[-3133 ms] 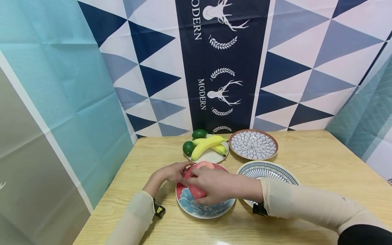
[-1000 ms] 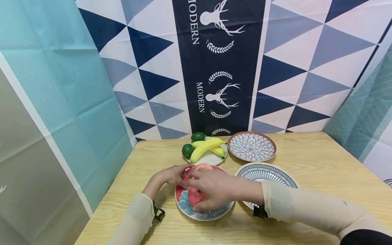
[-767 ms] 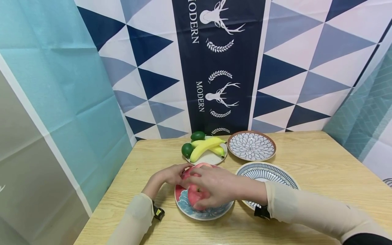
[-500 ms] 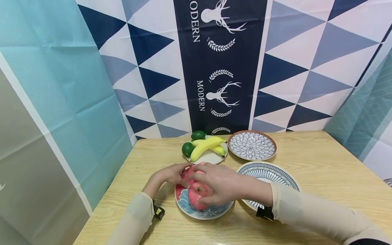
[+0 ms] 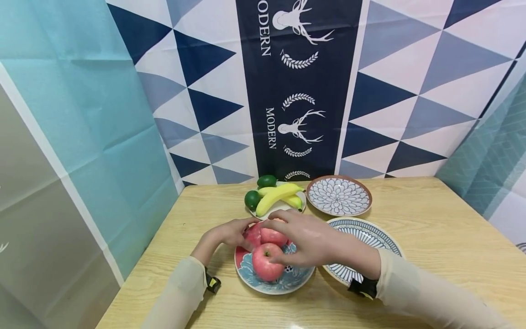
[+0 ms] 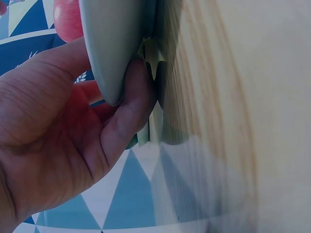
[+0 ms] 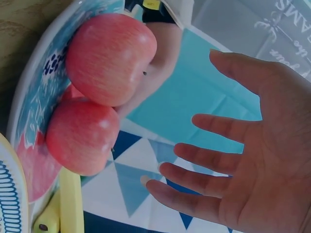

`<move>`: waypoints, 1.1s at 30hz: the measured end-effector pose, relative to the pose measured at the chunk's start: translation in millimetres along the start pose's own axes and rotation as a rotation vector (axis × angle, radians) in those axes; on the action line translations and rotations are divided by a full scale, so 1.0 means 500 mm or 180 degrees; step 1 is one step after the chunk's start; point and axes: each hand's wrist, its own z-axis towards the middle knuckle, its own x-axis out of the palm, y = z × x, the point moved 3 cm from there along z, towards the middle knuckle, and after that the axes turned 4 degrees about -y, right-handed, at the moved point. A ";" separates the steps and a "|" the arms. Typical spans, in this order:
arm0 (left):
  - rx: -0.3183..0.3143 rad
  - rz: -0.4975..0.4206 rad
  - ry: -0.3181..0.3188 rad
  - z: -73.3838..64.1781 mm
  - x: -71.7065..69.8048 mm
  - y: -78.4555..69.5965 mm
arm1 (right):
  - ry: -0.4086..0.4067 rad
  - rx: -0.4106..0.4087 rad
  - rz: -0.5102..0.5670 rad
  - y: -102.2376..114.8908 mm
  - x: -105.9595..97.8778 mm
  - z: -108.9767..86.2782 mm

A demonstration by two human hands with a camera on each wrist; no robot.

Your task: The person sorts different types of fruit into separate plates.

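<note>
My left hand (image 5: 232, 232) grips the left rim of a red-and-blue plate (image 5: 283, 288); in the left wrist view its thumb and fingers lie on either side of the plate's edge (image 6: 109, 53). On that plate sit a front apple (image 5: 268, 264) and another apple (image 5: 274, 235) behind it. A darker red fruit (image 5: 253, 235) by the left fingers is partly hidden, so its kind is unclear. My right hand (image 5: 308, 237) hovers just right of the apples with spread fingers. The right wrist view shows a gap between that hand (image 7: 262, 150) and both apples, its palm holding nothing.
Behind stands a whitish plate (image 5: 281, 211) with bananas (image 5: 277, 197) and two green fruits (image 5: 252, 199). To the right are a brown-rimmed flower-patterned plate (image 5: 339, 196) and a blue-and-white plate (image 5: 365, 235), partly under my right arm. Patterned cloth hangs behind the wooden table (image 5: 435, 219).
My right hand has let go of the front apple and drawn back to the right, uncovering both apples. My left hand has stayed at the plate's rim.
</note>
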 end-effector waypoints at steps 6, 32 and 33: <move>0.0013 -0.0014 0.0019 0.003 0.002 -0.001 | -0.0052 0.0097 -0.0018 -0.004 -0.011 -0.010; 0.0015 0.0037 -0.0011 0.000 0.005 -0.007 | -0.0236 0.0259 0.0140 -0.047 -0.036 -0.026; 0.0013 0.0027 -0.0010 0.001 0.005 -0.007 | -0.0251 0.0269 0.0139 -0.050 -0.036 -0.027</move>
